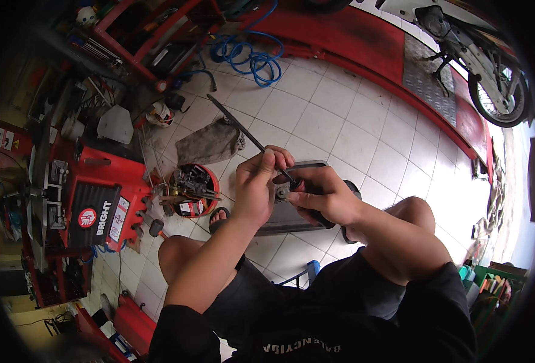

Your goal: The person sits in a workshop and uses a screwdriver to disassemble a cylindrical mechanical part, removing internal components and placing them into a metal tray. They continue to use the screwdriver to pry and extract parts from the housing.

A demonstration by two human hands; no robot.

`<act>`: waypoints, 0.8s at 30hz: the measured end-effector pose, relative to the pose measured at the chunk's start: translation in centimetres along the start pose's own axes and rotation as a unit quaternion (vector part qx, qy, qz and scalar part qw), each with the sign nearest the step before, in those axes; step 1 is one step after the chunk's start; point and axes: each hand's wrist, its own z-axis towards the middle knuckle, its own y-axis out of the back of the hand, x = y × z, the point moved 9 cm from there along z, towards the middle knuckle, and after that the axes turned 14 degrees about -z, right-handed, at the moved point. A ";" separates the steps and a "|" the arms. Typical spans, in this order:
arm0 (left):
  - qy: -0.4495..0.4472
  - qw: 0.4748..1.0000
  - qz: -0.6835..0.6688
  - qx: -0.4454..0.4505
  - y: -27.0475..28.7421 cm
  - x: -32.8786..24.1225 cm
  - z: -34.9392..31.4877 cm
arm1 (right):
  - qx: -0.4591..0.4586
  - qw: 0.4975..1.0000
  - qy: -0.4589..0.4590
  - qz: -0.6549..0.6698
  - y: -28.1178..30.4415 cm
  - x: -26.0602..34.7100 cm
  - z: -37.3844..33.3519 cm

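My left hand [256, 184] grips a long thin dark rod-like tool [243, 130] that slants up to the left over the floor. Its lower end meets a small grey metal part [282, 192]. My right hand [322, 196] holds that part from the right, with the fingers wrapped around it. Both hands are close together above a dark grey tray [291, 218] on the tiled floor between my knees. The part is mostly hidden by my fingers.
A grey rag [210, 142] lies on the white tiles, next to a red bowl [193, 190] of metal parts. A red machine [92, 199] stands at left. Blue coiled hose [252, 57] and a red rack [152, 36] sit behind. A motorcycle [479, 54] stands on a red ramp upper right.
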 end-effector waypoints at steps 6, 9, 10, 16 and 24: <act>-0.031 0.997 0.060 -0.031 0.7 -2.3 1.2 | -0.044 0.998 0.027 -0.029 0.2 0.6 0.3; -0.036 0.990 0.125 -0.053 2.1 -2.9 1.1 | -0.115 0.967 0.129 -0.187 0.7 2.6 -0.2; -0.033 0.986 0.148 -0.063 2.6 -3.0 1.0 | -0.142 0.939 0.177 -0.258 0.6 3.6 -0.6; -0.059 0.997 0.026 -0.032 2.5 -3.2 0.9 | 0.026 0.995 -0.086 -0.054 -0.9 -0.2 -0.3; -0.054 0.998 -0.026 -0.031 2.2 -0.1 -0.1 | 0.005 0.993 -0.090 -0.070 -0.6 -2.2 -0.1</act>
